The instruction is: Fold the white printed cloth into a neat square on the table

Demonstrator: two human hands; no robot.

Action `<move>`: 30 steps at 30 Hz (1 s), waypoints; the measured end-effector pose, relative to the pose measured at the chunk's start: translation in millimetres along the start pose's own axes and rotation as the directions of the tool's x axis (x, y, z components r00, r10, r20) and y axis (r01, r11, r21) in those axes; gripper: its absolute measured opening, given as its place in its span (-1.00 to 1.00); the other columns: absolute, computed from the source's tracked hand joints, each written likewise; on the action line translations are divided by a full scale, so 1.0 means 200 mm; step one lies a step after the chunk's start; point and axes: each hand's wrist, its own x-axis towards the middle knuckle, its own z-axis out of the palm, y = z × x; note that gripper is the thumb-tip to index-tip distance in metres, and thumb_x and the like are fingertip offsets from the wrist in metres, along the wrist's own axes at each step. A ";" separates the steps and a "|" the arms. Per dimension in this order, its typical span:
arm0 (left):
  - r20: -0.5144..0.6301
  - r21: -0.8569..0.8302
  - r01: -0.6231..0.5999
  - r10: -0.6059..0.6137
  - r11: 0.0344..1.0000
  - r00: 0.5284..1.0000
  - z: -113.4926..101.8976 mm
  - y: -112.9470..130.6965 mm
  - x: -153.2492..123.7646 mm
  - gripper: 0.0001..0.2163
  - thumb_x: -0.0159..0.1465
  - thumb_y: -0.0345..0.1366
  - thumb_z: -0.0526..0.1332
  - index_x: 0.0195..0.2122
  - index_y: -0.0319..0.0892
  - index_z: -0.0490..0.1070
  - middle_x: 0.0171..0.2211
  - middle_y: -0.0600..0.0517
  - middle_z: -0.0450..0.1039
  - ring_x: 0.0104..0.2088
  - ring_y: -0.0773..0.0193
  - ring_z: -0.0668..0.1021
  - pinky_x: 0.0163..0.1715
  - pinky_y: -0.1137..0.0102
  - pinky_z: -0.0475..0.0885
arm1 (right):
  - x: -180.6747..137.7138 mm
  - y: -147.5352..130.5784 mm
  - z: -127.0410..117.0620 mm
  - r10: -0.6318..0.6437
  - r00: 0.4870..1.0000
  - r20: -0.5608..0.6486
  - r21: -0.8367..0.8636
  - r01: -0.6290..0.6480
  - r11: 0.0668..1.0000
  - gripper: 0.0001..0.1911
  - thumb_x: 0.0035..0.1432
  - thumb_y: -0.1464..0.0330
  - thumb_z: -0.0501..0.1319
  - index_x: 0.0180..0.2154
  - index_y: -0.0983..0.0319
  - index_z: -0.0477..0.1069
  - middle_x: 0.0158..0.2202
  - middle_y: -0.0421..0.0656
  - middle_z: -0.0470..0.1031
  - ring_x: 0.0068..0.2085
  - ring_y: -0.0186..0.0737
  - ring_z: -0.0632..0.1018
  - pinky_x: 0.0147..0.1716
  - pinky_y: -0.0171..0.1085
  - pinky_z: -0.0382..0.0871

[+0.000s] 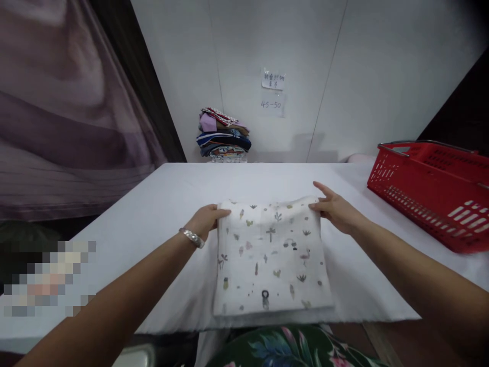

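- The white printed cloth (273,260) lies as a folded rectangle on the near side of the white table (164,214), almost at its near edge.
- The left hand (205,220) has its far left corner pinched narrowly, thumb on top.
- The right hand (339,212) holds the far right corner between thumb and fingers, one finger pointing outward to the far side.
- From where I stand, the step in hand looks like squaring or turning a fold along the far edge.
- The next move, I'd judge, calls for both corners travelling evenly, so the layers stay flat.
- Past the table's far edge, left of middle, a stack of folded fabrics (224,136) stands by the wall; a red basket (428,191) sits at right.
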 end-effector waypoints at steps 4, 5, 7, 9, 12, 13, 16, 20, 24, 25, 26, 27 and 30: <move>-0.129 -0.065 -0.183 0.173 0.981 0.976 -0.04 0.26 -0.05 -0.42 -0.14 -0.36 0.39 -0.05 -0.26 0.31 -0.37 -0.02 0.47 -0.36 0.27 0.51 -0.28 0.35 0.38 | 0.05 -0.21 -0.06 -0.142 0.989 0.038 0.021 0.141 0.990 -0.15 -0.17 0.45 0.34 0.18 0.05 0.11 -0.40 -0.26 0.43 -0.30 -0.24 0.50 -0.24 -0.22 0.41; -0.145 -0.062 -0.225 0.214 0.972 0.966 -0.04 0.31 -0.06 -0.35 -0.12 -0.37 0.38 0.04 -0.23 0.25 -0.34 -0.02 0.47 -0.34 0.26 0.51 -0.25 0.33 0.38 | 0.07 -0.25 -0.07 -0.161 0.985 0.056 0.021 0.160 0.987 -0.16 -0.18 0.47 0.35 0.16 0.06 0.14 -0.38 -0.25 0.45 -0.28 -0.22 0.50 -0.22 -0.20 0.41; -0.110 -0.030 -0.291 0.287 0.956 0.952 -0.04 0.41 -0.07 -0.29 -0.09 -0.37 0.37 0.12 -0.17 0.17 -0.32 -0.01 0.46 -0.29 0.24 0.51 -0.20 0.28 0.37 | 0.10 -0.33 -0.08 -0.188 0.978 0.085 0.005 0.188 0.982 -0.18 -0.20 0.49 0.35 0.14 0.09 0.19 -0.31 -0.20 0.48 -0.23 -0.18 0.50 -0.18 -0.16 0.40; -0.049 0.022 -0.341 0.342 0.940 0.938 -0.04 0.48 -0.07 -0.30 -0.10 -0.38 0.36 0.11 -0.11 0.19 -0.32 0.03 0.45 -0.26 0.24 0.50 -0.16 0.26 0.36 | 0.14 -0.38 -0.07 -0.212 0.973 0.091 -0.033 0.216 0.976 -0.21 -0.21 0.51 0.36 0.11 0.11 0.23 -0.26 -0.17 0.50 -0.20 -0.16 0.49 -0.15 -0.13 0.39; -0.026 0.091 -0.377 0.381 0.922 0.924 -0.03 0.55 0.01 -0.39 -0.14 -0.46 0.35 0.01 -0.10 0.32 -0.29 0.04 0.44 -0.23 0.24 0.49 -0.15 0.26 0.35 | 0.24 -0.42 -0.06 -0.243 0.968 0.063 -0.110 0.249 0.962 -0.27 -0.25 0.58 0.35 0.04 0.12 0.32 -0.26 -0.17 0.51 -0.21 -0.15 0.49 -0.13 -0.11 0.39; -0.032 0.108 -0.372 0.377 0.922 0.926 -0.03 0.56 0.06 -0.42 -0.15 -0.49 0.34 -0.03 -0.11 0.36 -0.28 0.03 0.44 -0.22 0.23 0.49 -0.15 0.27 0.35 | 0.29 -0.42 -0.05 -0.243 0.969 0.051 -0.127 0.247 0.961 -0.29 -0.26 0.60 0.34 0.01 0.12 0.35 -0.27 -0.17 0.51 -0.22 -0.14 0.49 -0.14 -0.10 0.39; -0.087 0.144 -0.316 0.330 0.938 0.940 -0.01 0.58 0.25 -0.48 -0.14 -0.54 0.30 -0.09 -0.14 0.40 -0.27 -0.01 0.45 -0.20 0.20 0.48 -0.16 0.28 0.35 | 0.47 -0.43 -0.03 -0.181 0.983 -0.010 -0.148 0.177 0.973 -0.34 -0.28 0.64 0.34 -0.06 0.15 0.40 -0.33 -0.16 0.51 -0.26 -0.14 0.50 -0.18 -0.09 0.40; -0.176 0.204 -0.288 0.325 0.936 0.929 0.04 0.68 0.54 -0.51 -0.19 -0.54 0.33 -0.16 -0.18 0.43 -0.28 -0.03 0.47 -0.20 0.16 0.49 -0.20 0.29 0.37 | 0.75 -0.49 0.01 -0.126 0.986 -0.111 -0.152 0.108 0.982 -0.37 -0.32 0.66 0.33 -0.10 0.23 0.42 -0.43 -0.15 0.48 -0.30 -0.13 0.49 -0.23 -0.08 0.41; -0.202 0.210 -0.372 0.413 0.904 0.888 0.05 0.87 0.74 -0.50 -0.22 -0.55 0.34 -0.17 -0.20 0.43 -0.32 -0.02 0.47 -0.24 0.16 0.50 -0.21 0.30 0.38 | 0.98 -0.63 0.00 -0.307 0.934 -0.184 -0.157 0.280 0.947 -0.35 -0.33 0.65 0.32 -0.07 0.25 0.40 -0.37 -0.15 0.47 -0.27 -0.15 0.49 -0.21 -0.09 0.40; -0.204 0.187 -0.402 0.436 0.896 0.876 0.05 0.91 0.76 -0.49 -0.21 -0.56 0.33 -0.16 -0.19 0.42 -0.33 -0.01 0.47 -0.25 0.17 0.50 -0.20 0.29 0.38 | 1.00 -0.66 -0.01 -0.369 0.912 -0.181 -0.159 0.343 0.926 -0.33 -0.32 0.64 0.32 -0.05 0.23 0.38 -0.33 -0.16 0.47 -0.26 -0.16 0.49 -0.19 -0.10 0.39; -0.201 0.160 -0.435 0.460 0.886 0.865 0.05 0.94 0.77 -0.48 -0.20 -0.57 0.32 -0.14 -0.19 0.41 -0.33 0.01 0.46 -0.25 0.18 0.50 -0.19 0.29 0.38 | 1.02 -0.69 -0.02 -0.424 0.889 -0.172 -0.157 0.400 0.903 -0.30 -0.32 0.62 0.33 -0.03 0.22 0.36 -0.29 -0.16 0.48 -0.24 -0.17 0.49 -0.16 -0.11 0.39; -0.189 0.127 -0.470 0.487 0.873 0.853 0.05 0.94 0.76 -0.47 -0.19 -0.57 0.31 -0.12 -0.18 0.39 -0.33 0.02 0.46 -0.25 0.19 0.51 -0.18 0.28 0.38 | 1.01 -0.70 -0.03 -0.471 0.868 -0.157 -0.155 0.449 0.880 -0.27 -0.31 0.60 0.33 0.00 0.21 0.33 -0.24 -0.16 0.48 -0.21 -0.17 0.49 -0.14 -0.11 0.38; -0.107 0.040 -0.548 0.549 0.835 0.829 0.03 0.78 0.67 -0.41 -0.19 -0.54 0.32 -0.05 -0.20 0.35 -0.28 0.01 0.46 -0.23 0.20 0.50 -0.15 0.29 0.38 | 0.88 -0.56 -0.04 -0.532 0.839 -0.113 -0.170 0.511 0.842 -0.19 -0.27 0.52 0.35 0.11 0.18 0.22 -0.13 -0.13 0.46 -0.12 -0.11 0.47 -0.09 -0.10 0.35</move>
